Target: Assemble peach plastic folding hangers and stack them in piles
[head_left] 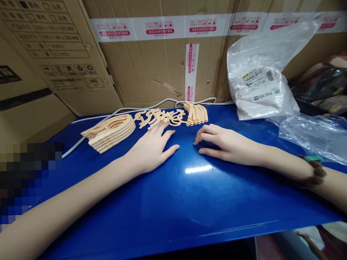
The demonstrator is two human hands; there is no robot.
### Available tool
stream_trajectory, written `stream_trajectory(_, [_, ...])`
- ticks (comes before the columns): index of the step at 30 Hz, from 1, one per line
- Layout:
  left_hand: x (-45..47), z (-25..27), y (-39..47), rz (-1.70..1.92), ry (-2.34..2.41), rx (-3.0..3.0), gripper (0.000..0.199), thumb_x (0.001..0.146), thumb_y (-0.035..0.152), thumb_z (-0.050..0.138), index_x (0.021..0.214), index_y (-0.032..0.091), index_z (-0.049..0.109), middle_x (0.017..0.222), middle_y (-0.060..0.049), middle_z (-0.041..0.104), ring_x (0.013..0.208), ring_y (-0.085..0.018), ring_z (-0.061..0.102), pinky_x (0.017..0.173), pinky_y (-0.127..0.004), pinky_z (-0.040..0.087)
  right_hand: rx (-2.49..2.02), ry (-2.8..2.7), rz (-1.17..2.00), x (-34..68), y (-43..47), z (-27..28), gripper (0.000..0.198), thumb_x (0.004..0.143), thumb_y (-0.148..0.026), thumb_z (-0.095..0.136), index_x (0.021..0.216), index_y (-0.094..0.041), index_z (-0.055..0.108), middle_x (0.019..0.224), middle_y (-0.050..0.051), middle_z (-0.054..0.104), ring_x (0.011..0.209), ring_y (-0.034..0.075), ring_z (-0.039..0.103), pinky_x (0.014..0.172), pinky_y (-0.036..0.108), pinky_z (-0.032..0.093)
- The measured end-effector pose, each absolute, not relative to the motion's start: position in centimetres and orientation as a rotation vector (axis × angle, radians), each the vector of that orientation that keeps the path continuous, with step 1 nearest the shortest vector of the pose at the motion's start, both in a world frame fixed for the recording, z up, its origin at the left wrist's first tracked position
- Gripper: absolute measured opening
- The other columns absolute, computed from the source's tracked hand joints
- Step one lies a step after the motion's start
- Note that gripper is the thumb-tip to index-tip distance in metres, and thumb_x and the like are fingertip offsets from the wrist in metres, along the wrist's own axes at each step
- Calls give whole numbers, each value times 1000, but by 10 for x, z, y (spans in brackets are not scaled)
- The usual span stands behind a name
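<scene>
My left hand (151,148) reaches over the blue table with its fingers spread, the fingertips at the near edge of a loose pile of small curved beige pieces (153,117). To its left lies a stack of larger flat beige pieces (112,132) with rounded ends. My right hand (219,141) rests low over the table, fingers bent and apart, with nothing seen in it. Beyond it, a row of curved beige strips (196,113) leans together at the right end of the pile.
Cardboard boxes (154,66) stand along the back and left. A white plastic bag (257,85) with a label sits at the back right, near clear plastic wrap (318,134). A white cable (121,109) runs behind the pieces on the blue table (165,217).
</scene>
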State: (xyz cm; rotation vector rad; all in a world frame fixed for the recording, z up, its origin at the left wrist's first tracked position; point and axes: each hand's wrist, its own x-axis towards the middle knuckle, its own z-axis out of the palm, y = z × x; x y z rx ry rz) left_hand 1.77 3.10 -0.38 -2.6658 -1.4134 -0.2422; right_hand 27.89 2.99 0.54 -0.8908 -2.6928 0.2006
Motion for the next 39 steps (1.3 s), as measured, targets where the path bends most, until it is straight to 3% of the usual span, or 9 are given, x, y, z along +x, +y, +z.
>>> stream_trajectory(10, [13,-13,29,-324,-1805,-2681,70,95,60,37,149,15,39,162,-15,24,151,-29,18,122,-48,17,-910,-2693,211,277,30,4,26,96,-36,53,110,-17,64,115,11,60,109,23,58,99,38,45])
stream_trajectory(15, [13,-11,28,-277,-1817,-2666,75,95,60,35,152,11,34,163,-15,22,151,-28,16,123,-44,15,-896,-2683,199,278,33,2,26,96,-38,51,110,-19,63,114,11,62,109,23,58,98,38,46])
stream_trajectory(24, [12,-13,29,-251,-1833,-2644,79,95,60,34,154,7,27,163,-14,21,152,-28,15,124,-43,14,-1216,-2574,-445,285,71,23,45,97,-41,42,127,-11,58,124,19,61,112,34,58,95,49,46])
stream_trajectory(28, [11,-15,30,-285,-1812,-2651,78,94,61,33,153,8,30,163,-15,20,152,-29,14,123,-45,15,-1401,-2550,-546,286,94,20,56,97,-47,37,139,-13,52,128,20,60,112,36,58,92,50,45])
stream_trajectory(31, [10,-14,29,-315,-1808,-2649,76,94,59,34,150,9,33,163,-16,22,152,-29,14,123,-47,16,-1345,-2548,-499,283,104,12,54,98,-48,34,139,-17,52,130,18,60,117,35,56,95,50,43])
stream_trajectory(39, [10,-15,29,-370,-1800,-2670,75,93,59,36,149,8,34,161,-18,24,151,-31,15,121,-50,18,-1015,-2653,-495,245,114,3,52,100,-39,34,142,-13,49,142,16,54,126,33,50,101,48,37])
